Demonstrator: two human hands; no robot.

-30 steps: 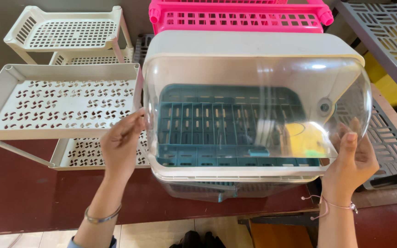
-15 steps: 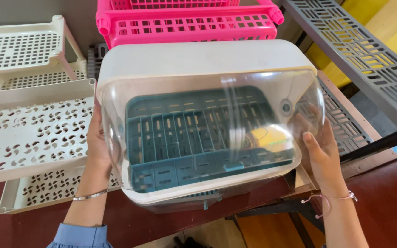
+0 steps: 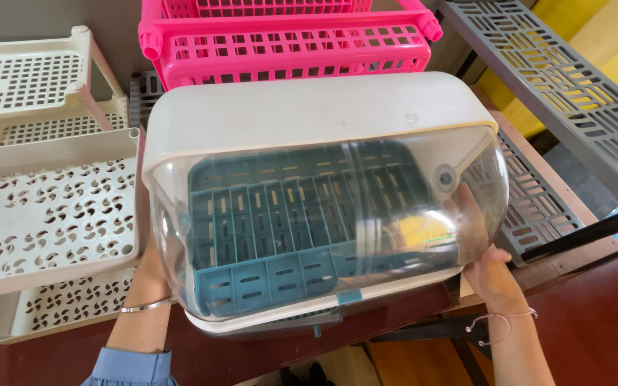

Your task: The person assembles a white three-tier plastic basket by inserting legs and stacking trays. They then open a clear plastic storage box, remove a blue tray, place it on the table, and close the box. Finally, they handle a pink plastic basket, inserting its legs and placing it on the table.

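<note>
We hold the covered dish rack (image 3: pixel 309 207) — white shell, clear dome, teal grid inside — tilted toward us above the dark bench (image 3: pixel 588 322). Our right hand (image 3: pixel 491 275) has its grip clasped on the rack's right end; our left hand (image 3: pixel 153 268) is mostly hidden behind its left end, grip unclear. Behind the rack stands a pink basket (image 3: pixel 287 46) — white perforated shelves (image 3: pixel 44 207) to its left, grey shelving (image 3: pixel 559 78) to its right.

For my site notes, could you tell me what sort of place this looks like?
Probably a shop or storeroom for plastic housewares: a covered dish drainer sits among a pink basket rack, white perforated shelves and grey shelving.
</note>
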